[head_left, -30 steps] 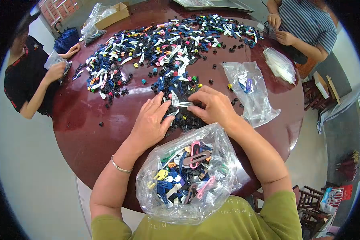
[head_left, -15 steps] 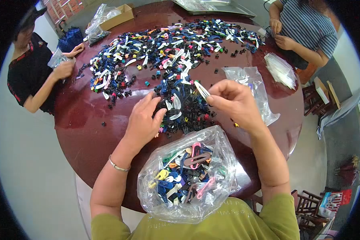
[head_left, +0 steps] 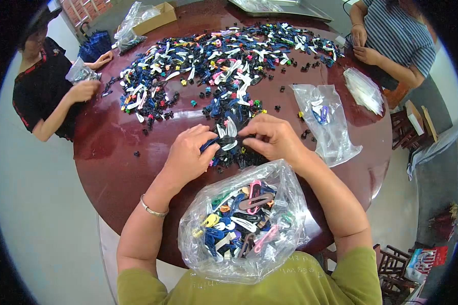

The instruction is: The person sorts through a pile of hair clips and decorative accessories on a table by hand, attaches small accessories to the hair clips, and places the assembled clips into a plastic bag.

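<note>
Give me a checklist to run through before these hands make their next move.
1. Left hand has a grip: ok, what looks like a dark blue clip is pinched.
2. Right hand has a grip: cannot tell, dark pieces blur together there.
3. White clips within reach: ok, between both hands.
4. Large pile sorted by colour: not ok, mixed.
5. Co-workers' hands clear: ok, well apart.
</note>
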`<act>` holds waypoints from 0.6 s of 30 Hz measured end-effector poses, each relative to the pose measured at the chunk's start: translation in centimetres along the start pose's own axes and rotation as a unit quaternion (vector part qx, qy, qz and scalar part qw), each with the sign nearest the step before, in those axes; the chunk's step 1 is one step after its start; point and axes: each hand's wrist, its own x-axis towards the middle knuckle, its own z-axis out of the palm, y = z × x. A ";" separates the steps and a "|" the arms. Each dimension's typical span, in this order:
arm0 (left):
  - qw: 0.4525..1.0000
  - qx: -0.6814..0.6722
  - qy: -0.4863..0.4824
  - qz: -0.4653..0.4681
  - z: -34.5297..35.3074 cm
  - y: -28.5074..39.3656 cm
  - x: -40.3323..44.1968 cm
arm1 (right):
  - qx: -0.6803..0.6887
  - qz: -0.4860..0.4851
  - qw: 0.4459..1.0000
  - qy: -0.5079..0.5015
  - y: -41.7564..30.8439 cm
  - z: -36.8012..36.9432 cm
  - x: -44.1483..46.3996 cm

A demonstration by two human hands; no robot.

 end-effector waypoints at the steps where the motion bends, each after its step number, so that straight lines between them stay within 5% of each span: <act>1: 1.000 0.004 -0.012 -0.010 0.0 0.0 0.0 | -0.019 -0.011 1.000 0.005 0.2 0.5 0.0; 7: 1.000 -0.004 0.000 -0.014 0.8 0.6 -0.1 | -0.139 -0.034 0.990 -0.007 -0.7 0.9 0.0; 18: 1.000 0.009 0.012 -0.007 1.1 0.9 0.1 | -0.120 -0.088 0.989 0.010 -0.5 1.2 -0.3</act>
